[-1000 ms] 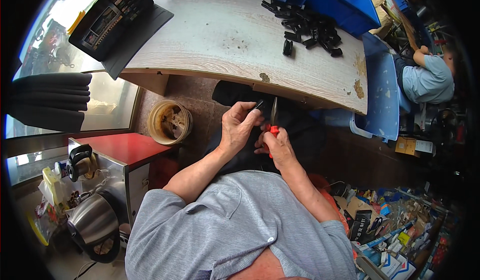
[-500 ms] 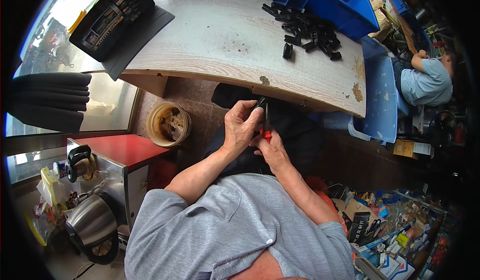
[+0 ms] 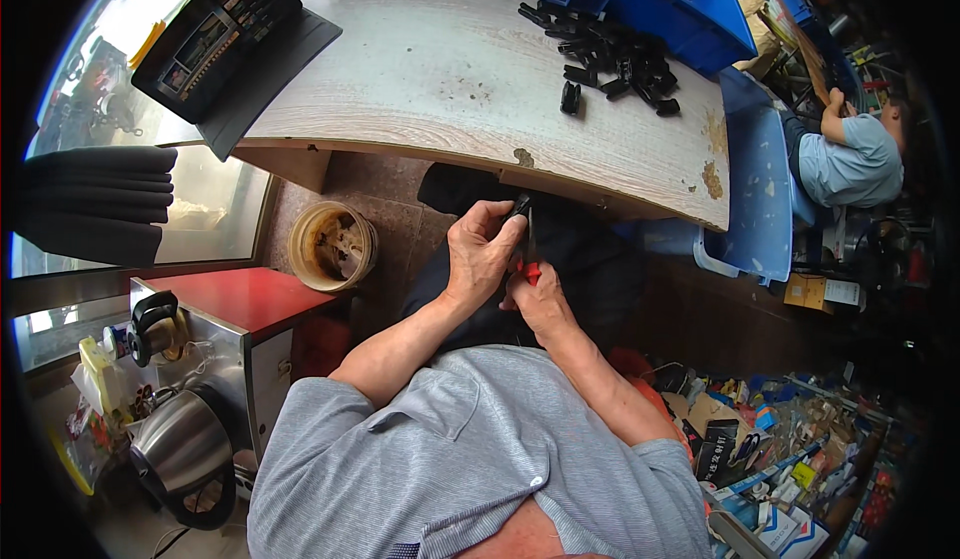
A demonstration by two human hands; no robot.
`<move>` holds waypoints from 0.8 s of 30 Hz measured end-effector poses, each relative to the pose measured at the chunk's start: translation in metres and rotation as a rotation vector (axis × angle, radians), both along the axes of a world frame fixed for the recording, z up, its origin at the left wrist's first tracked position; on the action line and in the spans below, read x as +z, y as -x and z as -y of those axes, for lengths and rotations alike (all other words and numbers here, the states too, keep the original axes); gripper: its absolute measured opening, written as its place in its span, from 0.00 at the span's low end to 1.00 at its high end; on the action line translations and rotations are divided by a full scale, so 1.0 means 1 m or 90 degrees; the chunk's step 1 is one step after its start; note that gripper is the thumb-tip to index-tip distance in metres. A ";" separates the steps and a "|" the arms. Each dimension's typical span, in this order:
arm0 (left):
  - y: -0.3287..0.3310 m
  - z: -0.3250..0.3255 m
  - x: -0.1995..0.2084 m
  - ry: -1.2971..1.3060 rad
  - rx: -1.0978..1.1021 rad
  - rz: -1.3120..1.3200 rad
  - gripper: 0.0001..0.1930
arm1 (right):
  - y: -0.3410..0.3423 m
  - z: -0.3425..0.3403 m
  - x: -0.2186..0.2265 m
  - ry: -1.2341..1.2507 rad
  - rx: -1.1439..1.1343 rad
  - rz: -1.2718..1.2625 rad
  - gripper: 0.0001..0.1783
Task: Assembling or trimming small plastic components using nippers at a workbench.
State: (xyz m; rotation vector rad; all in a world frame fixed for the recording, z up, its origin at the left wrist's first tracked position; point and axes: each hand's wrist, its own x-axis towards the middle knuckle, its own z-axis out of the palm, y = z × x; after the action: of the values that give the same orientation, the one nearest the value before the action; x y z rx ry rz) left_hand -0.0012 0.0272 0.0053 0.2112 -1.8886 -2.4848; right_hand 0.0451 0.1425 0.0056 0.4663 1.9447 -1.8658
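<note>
My left hand (image 3: 482, 249) pinches a small black plastic part (image 3: 521, 204) between thumb and fingers, over my lap just in front of the table edge. My right hand (image 3: 541, 299) is closed around the handles of a red-handled plier-like tool (image 3: 531, 272). Its narrow metal jaws point up and lie against or close beside the black part; whether they touch it is hard to see. Up on the table, a heap of similar black plastic parts (image 3: 628, 64) lies to the right, with one part (image 3: 570, 98) at its near side.
The worn whitish table (image 3: 430, 79) carries a dark tablet-like device (image 3: 225, 44) at left and blue bins (image 3: 670, 9) behind. A dirty bucket (image 3: 333, 247) stands on the floor. Right are a light-blue tub (image 3: 758, 194), a seated person (image 3: 850, 159) and piled clutter (image 3: 790, 459).
The tool in my right hand has turned slightly and its jaws look closer to the black part. My left hand keeps its pinch. The whole view has shifted a little.
</note>
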 end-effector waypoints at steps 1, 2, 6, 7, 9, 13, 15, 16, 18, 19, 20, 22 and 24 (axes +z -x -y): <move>0.000 -0.001 -0.001 0.017 0.004 -0.025 0.10 | -0.001 -0.001 -0.001 -0.001 -0.001 0.001 0.13; 0.000 -0.002 -0.001 0.017 0.004 -0.024 0.10 | 0.001 0.000 0.004 -0.009 -0.013 0.033 0.11; 0.000 -0.003 -0.006 0.064 -0.013 -0.024 0.11 | 0.002 0.002 0.009 -0.023 -0.025 0.050 0.12; 0.001 -0.002 -0.007 0.121 -0.025 -0.033 0.12 | 0.001 0.002 0.009 -0.023 -0.028 0.046 0.12; 0.003 0.001 0.001 0.155 -0.048 -0.033 0.10 | 0.002 0.001 0.009 0.020 -0.022 0.055 0.12; 0.015 0.008 0.025 0.309 -0.044 -0.095 0.11 | 0.001 -0.008 0.013 0.088 -0.014 0.021 0.13; 0.025 0.015 0.045 0.420 -0.053 -0.179 0.10 | 0.002 -0.011 0.020 0.129 -0.045 0.021 0.14; 0.033 0.015 0.052 0.431 -0.052 -0.224 0.09 | 0.001 -0.015 0.017 0.161 -0.073 0.037 0.14; 0.058 0.009 0.066 0.454 -0.019 -0.332 0.09 | 0.000 -0.019 0.010 0.193 -0.107 0.053 0.15; 0.072 0.006 0.072 0.476 -0.018 -0.373 0.09 | -0.002 -0.022 0.007 0.193 -0.109 0.046 0.15; 0.088 0.001 0.076 0.517 0.009 -0.405 0.11 | -0.002 -0.022 0.008 0.183 -0.125 0.055 0.14; 0.116 -0.008 0.078 0.594 0.001 -0.440 0.10 | -0.005 -0.023 0.001 0.173 -0.141 0.071 0.12; 0.144 -0.021 0.076 0.670 -0.007 -0.473 0.10 | -0.006 -0.026 -0.001 0.165 -0.143 0.070 0.11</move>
State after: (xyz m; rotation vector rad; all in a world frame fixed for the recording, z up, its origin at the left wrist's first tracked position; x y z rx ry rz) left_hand -0.1453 0.0478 0.0809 -0.6217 -2.3783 -0.9906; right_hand 0.0511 0.1684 0.0049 0.7126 1.6069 -2.1451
